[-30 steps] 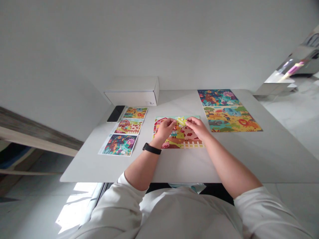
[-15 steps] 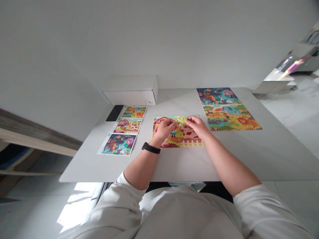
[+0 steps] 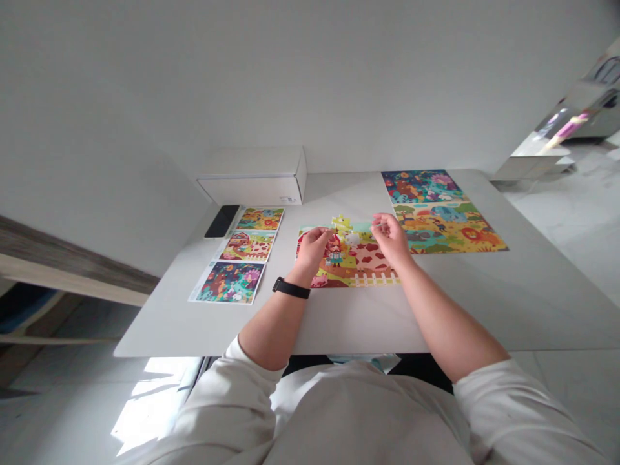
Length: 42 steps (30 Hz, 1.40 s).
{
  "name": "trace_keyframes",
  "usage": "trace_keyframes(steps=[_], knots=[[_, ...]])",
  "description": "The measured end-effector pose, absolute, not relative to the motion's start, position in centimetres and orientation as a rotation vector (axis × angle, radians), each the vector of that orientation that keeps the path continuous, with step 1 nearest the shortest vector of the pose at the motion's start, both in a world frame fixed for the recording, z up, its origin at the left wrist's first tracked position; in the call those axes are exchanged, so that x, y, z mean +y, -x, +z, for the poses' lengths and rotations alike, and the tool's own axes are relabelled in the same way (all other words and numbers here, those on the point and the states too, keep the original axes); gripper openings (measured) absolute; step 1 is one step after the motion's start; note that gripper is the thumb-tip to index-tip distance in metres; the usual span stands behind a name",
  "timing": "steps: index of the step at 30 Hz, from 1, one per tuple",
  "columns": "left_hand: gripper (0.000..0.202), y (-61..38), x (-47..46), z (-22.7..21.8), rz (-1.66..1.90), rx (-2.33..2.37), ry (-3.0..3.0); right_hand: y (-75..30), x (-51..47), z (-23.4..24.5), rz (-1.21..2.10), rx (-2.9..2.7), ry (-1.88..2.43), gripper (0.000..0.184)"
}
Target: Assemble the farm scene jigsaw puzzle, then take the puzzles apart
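Note:
A farm-scene jigsaw puzzle (image 3: 372,258) lies on the table in front of me, with a red barn, a spotted cow and a white fence. My left hand (image 3: 312,250), wearing a black wristband, is over its left part, thumb and fingers pinched on a yellow-green puzzle piece (image 3: 341,223) at the puzzle's top edge. Whether this is one piece or a few joined ones, I cannot tell. Over the upper right corner is my right hand (image 3: 391,237), its fingers bent and apart with nothing plainly visible in them.
Two assembled-looking pictures, a dark night scene (image 3: 421,186) and a yellow safari scene (image 3: 448,229), lie at the right. Left of the puzzle are several small printed pictures (image 3: 248,246) and a black phone (image 3: 222,221). A white box (image 3: 249,187) stands against the wall.
My right hand has come off the yellow-green piece and moved right. My left hand has shifted slightly left with the piece, which now sits farther up and left.

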State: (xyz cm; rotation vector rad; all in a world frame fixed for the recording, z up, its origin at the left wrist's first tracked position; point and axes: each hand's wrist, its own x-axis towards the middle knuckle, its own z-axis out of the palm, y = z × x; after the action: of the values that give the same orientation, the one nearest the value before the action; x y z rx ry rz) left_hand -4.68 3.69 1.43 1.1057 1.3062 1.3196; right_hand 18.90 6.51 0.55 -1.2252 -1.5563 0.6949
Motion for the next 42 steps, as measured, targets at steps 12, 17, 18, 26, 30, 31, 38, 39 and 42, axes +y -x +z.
trace_keyframes(steps=[12, 17, 18, 26, 30, 31, 38, 39, 42], knots=[[0.031, 3.6, 3.0, 0.7, 1.165, 1.278, -1.243, -17.8, 4.8, 1.7, 0.305, -2.079, 1.009, 0.039], [0.015, 4.2, 3.4, 0.7, 1.23, 1.449, -1.528, -18.4, 5.5, 1.5, 0.278, -2.036, 1.047, 0.035], [0.013, 4.4, 3.5, 0.7, 1.255, 1.512, -1.607, -18.6, 5.7, 1.4, 0.262, -2.024, 1.053, 0.033], [0.026, 4.6, 3.2, -0.2, 0.932, 1.77, -2.164, -18.6, 7.4, -0.5, 0.276, -2.18, 1.187, 0.022], [0.029, 4.3, 2.7, -0.3, 0.752, 1.785, -2.22, -18.2, 7.8, -0.9, 0.282, -2.258, 1.277, 0.025], [0.029, 4.2, 2.7, -0.3, 0.733, 1.785, -2.222, -18.1, 7.8, -1.0, 0.285, -2.265, 1.29, 0.025], [0.035, 4.0, 2.4, 0.0, 0.624, 1.808, -2.255, -17.7, 7.9, -1.1, 0.287, -2.284, 1.328, 0.03], [0.036, 3.9, 2.3, 0.0, 0.604, 1.812, -2.256, -17.6, 7.9, -1.1, 0.288, -2.284, 1.331, 0.03], [0.037, 3.7, 2.2, 0.2, 0.559, 1.813, -2.259, -17.5, 7.9, -1.2, 0.286, -2.283, 1.354, 0.032]])
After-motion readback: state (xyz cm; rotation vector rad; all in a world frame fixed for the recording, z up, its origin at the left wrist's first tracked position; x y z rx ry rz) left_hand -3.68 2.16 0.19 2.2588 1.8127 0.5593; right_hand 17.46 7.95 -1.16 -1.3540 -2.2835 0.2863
